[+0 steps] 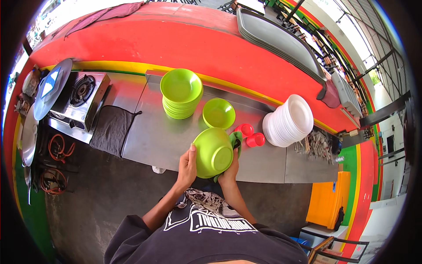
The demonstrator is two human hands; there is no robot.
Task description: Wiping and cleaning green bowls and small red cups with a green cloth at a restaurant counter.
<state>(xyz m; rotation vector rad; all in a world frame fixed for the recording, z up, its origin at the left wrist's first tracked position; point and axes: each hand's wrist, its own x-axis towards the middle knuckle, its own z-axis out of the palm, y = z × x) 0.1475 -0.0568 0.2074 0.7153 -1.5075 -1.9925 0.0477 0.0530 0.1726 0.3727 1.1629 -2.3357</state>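
Observation:
A lime-green bowl (211, 148) is tilted between my hands, its footed underside facing the camera. My left hand (187, 166) grips its left rim, thumb on the outer wall. On the right side my right hand (230, 170) holds the bowl through a dark green cloth (236, 140); some of its fingers are hidden. Just beyond stands another green bowl (219, 113), open side up. Farther left is a tall stack of green bowls (181, 90). Two red cups (256, 140) are right of the held bowl, and a stack of white plates (286, 122) stands past them.
A steel counter (148, 145) runs before me, with a dark cloth (113, 128) and a gas stove (80, 95) on its left. Cutlery (316, 145) lies at the right. Behind rises a red ledge (148, 39) bearing stacked grey trays (280, 39). An orange container (329, 201) stands lower right.

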